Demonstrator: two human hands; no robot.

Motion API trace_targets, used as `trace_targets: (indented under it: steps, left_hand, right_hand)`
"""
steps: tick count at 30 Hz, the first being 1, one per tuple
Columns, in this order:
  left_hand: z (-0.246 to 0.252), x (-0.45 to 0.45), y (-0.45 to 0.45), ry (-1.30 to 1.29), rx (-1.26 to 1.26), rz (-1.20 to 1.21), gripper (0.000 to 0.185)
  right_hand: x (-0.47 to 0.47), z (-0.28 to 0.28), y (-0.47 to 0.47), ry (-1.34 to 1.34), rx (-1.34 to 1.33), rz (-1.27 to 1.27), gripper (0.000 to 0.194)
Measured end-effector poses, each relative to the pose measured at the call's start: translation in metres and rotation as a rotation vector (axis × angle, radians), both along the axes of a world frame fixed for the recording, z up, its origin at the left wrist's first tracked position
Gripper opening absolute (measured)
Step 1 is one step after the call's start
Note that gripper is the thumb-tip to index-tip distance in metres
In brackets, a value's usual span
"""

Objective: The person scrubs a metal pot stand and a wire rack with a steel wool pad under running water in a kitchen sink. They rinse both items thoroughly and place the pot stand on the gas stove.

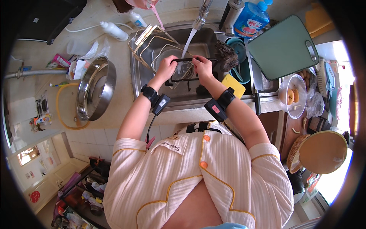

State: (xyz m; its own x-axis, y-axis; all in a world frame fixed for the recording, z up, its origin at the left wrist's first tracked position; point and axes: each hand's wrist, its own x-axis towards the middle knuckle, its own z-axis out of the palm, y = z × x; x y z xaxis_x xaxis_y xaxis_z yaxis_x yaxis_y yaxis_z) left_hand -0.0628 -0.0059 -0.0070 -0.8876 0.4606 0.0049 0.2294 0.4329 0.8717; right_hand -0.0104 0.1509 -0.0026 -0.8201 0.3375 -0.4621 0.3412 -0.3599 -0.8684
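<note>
My left hand (166, 68) and my right hand (203, 68) grip a black wire frame (185, 79) by its far bar, one near each side. It hangs over the stainless steel sink (139, 88). Water (189, 43) runs from the faucet (199, 22) just beyond the frame, into a clear round vessel (163, 54) in the sink. Leaning across the sink's left side is a gold-coloured wire rack (136, 54). Right of my right hand, a dark shaggy bundle (226, 55) sits at the sink's edge, with a yellow cloth or sponge (235, 86) nearer me.
On the left counter a steel basin (111, 77) stands tilted, near white bottles (115, 31). At right are a blue detergent bottle (251, 20), a green cutting board (281, 48), a knife (258, 100) and a clear bowl of fruit (292, 110). Teal basins (243, 70) border the sink.
</note>
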Motion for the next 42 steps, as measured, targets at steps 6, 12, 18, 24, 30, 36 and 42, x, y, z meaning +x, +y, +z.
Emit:
trace_targets:
  steps: [6,12,18,24,30,36,42]
  left_hand:
    - [0.007,0.007,-0.011,-0.251,-0.107,0.082,0.035]
    - [0.003,0.020,-0.022,-0.644,0.229,0.166,0.028]
    - [0.013,0.001,-0.007,-0.653,0.347,0.102,0.025]
    - [0.031,-0.018,0.017,-0.987,0.566,0.096,0.018]
    - [0.023,0.003,0.031,-0.769,0.273,0.124,0.032]
    - [0.002,0.020,0.009,-0.564,0.237,0.314,0.036]
    - [0.009,0.038,-0.020,-0.408,0.275,0.382,0.040]
  right_hand:
    - [-0.029,0.000,-0.012,-0.003,0.243,0.275,0.031]
    - [-0.038,0.009,-0.021,0.106,0.525,0.433,0.033]
    - [0.004,0.028,-0.040,0.368,0.659,0.571,0.018]
    - [0.020,0.043,-0.021,0.384,0.653,0.672,0.018]
    - [0.046,0.032,-0.002,0.520,0.677,0.770,0.020]
    - [0.040,0.002,0.042,0.255,0.693,0.553,0.021]
    - [0.009,-0.020,0.035,0.200,0.733,0.374,0.036]
